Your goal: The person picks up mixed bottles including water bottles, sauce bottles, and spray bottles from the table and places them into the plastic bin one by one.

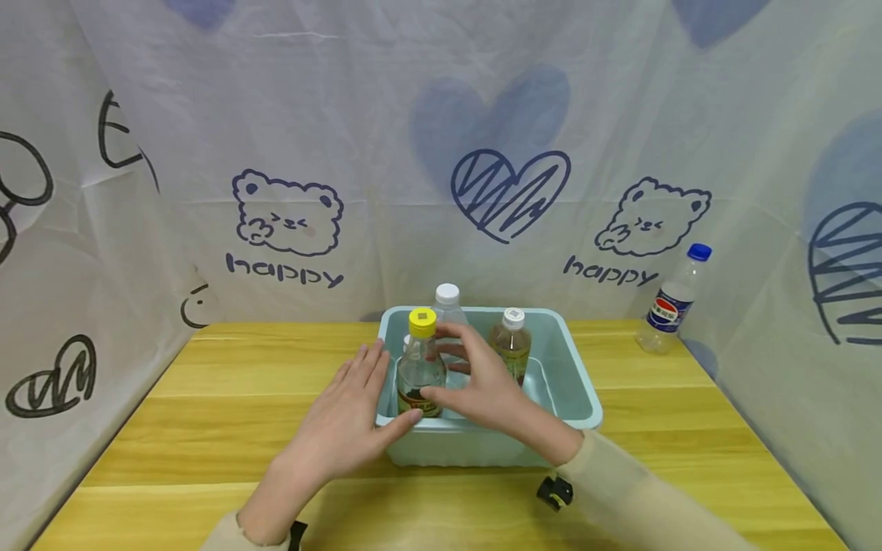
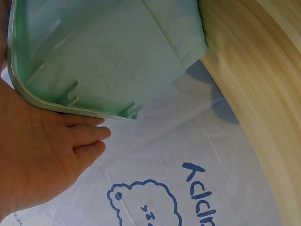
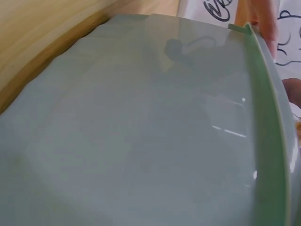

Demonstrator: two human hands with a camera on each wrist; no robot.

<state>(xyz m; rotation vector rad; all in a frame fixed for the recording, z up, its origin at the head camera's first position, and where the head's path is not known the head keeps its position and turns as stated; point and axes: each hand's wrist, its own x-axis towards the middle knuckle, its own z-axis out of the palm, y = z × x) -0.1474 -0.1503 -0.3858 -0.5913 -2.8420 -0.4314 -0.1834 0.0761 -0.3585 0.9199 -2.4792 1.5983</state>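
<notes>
A light green plastic basin (image 1: 582, 383) stands on the table. In its front left part is a clear bottle with a yellow cap (image 1: 423, 371), upright, a dark label low on it. My right hand (image 1: 485, 383) holds this bottle from the right, thumb across its front and fingers curved at its far side. My left hand (image 1: 347, 413) lies along the basin's front left corner, fingers straight and thumb over the front rim. In the left wrist view those fingers of the left hand (image 2: 51, 150) extend along the underside of the rim.
Inside the basin stand a white-capped clear bottle (image 1: 449, 308) at the back and a brownish bottle with a white cap (image 1: 513, 348). A blue-capped Pepsi bottle (image 1: 668, 310) stands at the table's back right. A printed cloth (image 1: 386, 252) hangs behind the wooden table (image 1: 241, 405).
</notes>
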